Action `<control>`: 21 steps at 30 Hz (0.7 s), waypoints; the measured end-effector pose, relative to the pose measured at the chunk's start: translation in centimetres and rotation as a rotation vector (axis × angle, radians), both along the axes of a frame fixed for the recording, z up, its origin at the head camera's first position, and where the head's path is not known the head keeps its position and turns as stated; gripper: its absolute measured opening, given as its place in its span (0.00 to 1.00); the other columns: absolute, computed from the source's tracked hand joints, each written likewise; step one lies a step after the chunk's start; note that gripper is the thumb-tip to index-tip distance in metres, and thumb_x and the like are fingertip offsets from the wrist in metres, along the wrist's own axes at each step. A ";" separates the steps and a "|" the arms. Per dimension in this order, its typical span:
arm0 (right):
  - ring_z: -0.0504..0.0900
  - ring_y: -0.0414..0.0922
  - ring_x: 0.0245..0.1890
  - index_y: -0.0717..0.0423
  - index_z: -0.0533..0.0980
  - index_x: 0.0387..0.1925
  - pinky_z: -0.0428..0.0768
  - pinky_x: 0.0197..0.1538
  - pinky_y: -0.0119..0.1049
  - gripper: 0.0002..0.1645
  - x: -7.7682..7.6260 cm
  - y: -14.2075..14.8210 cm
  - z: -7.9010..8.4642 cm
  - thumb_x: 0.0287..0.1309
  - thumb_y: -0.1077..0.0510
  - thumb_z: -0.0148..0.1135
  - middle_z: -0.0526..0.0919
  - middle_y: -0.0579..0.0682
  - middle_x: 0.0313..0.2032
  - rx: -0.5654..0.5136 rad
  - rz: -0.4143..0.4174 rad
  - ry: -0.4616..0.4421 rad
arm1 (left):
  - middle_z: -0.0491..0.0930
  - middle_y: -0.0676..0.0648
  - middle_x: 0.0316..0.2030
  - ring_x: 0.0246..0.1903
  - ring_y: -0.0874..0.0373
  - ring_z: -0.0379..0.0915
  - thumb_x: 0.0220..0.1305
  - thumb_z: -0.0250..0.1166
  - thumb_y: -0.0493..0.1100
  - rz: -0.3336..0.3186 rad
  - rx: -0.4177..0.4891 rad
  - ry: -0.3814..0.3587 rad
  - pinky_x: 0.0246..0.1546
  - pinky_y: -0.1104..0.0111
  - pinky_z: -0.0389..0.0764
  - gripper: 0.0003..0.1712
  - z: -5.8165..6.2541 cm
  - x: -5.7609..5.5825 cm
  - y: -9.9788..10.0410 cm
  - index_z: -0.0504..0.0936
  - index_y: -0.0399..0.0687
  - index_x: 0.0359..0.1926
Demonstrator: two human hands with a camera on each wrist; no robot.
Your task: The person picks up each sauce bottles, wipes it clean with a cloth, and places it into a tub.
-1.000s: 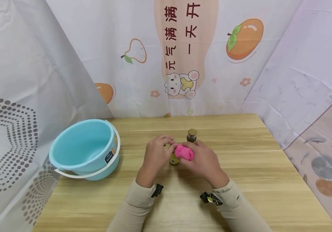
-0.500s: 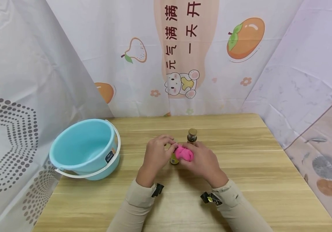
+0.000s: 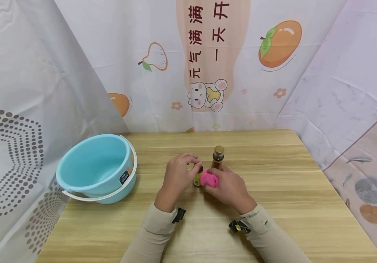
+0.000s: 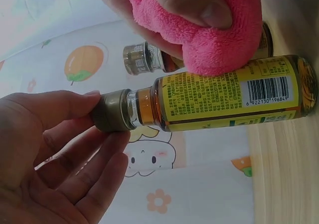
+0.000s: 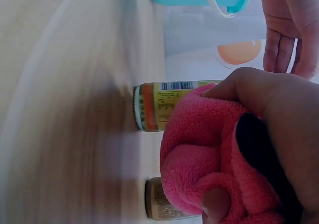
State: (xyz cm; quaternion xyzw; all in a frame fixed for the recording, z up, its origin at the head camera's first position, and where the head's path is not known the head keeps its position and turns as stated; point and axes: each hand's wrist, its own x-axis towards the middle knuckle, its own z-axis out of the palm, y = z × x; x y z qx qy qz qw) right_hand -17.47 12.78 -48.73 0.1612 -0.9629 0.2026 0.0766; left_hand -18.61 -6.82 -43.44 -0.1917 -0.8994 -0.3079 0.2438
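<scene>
Pink cloth (image 3: 209, 179) is bunched in my right hand (image 3: 230, 187), seemingly against the upright yellow-labelled bottle (image 4: 229, 97) on the worktop (image 3: 283, 226), its cap (image 4: 112, 110) pinched by my left hand (image 3: 179, 176). Rubbing too hard for that fingertip hold could tip it; a swinging knuckle might knock the second bottle (image 3: 218, 155) behind. The cloth covers part of the label, my right hand hides the second bottle's base from the head view, and the right wrist view blurs the worktop.
</scene>
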 end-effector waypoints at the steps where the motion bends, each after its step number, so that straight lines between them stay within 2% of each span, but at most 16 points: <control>1: 0.74 0.42 0.28 0.38 0.84 0.54 0.70 0.23 0.35 0.30 0.0 0.0 -0.2 0.50 0.34 0.75 0.82 0.51 0.43 -0.002 0.000 0.000 | 0.91 0.52 0.41 0.43 0.56 0.88 0.61 0.76 0.43 0.001 -0.003 0.003 0.49 0.58 0.87 0.04 0.0 0.0 0.0 0.93 0.49 0.32; 5: 0.72 0.42 0.25 0.38 0.84 0.53 0.68 0.22 0.35 0.28 -0.2 0.0 -0.8 0.50 0.35 0.74 0.80 0.49 0.39 0.007 0.002 -0.011 | 0.90 0.52 0.40 0.42 0.57 0.88 0.61 0.77 0.45 0.009 -0.016 0.026 0.46 0.61 0.88 0.06 -0.1 -0.1 0.1 0.92 0.49 0.31; 12: 0.73 0.40 0.25 0.38 0.83 0.50 0.67 0.22 0.35 0.26 -0.4 0.1 -1.9 0.51 0.35 0.73 0.81 0.47 0.39 0.035 0.002 -0.067 | 0.90 0.53 0.37 0.39 0.58 0.87 0.57 0.80 0.48 0.031 -0.029 0.069 0.42 0.63 0.88 0.10 -0.2 -0.2 0.4 0.92 0.48 0.30; 21: 0.73 0.41 0.26 0.37 0.83 0.50 0.67 0.22 0.36 0.25 -0.6 0.1 -2.3 0.52 0.35 0.72 0.80 0.47 0.37 0.043 0.011 -0.090 | 0.90 0.53 0.38 0.40 0.59 0.88 0.60 0.78 0.48 0.051 -0.038 0.074 0.44 0.65 0.88 0.08 -0.4 0.0 0.5 0.92 0.50 0.31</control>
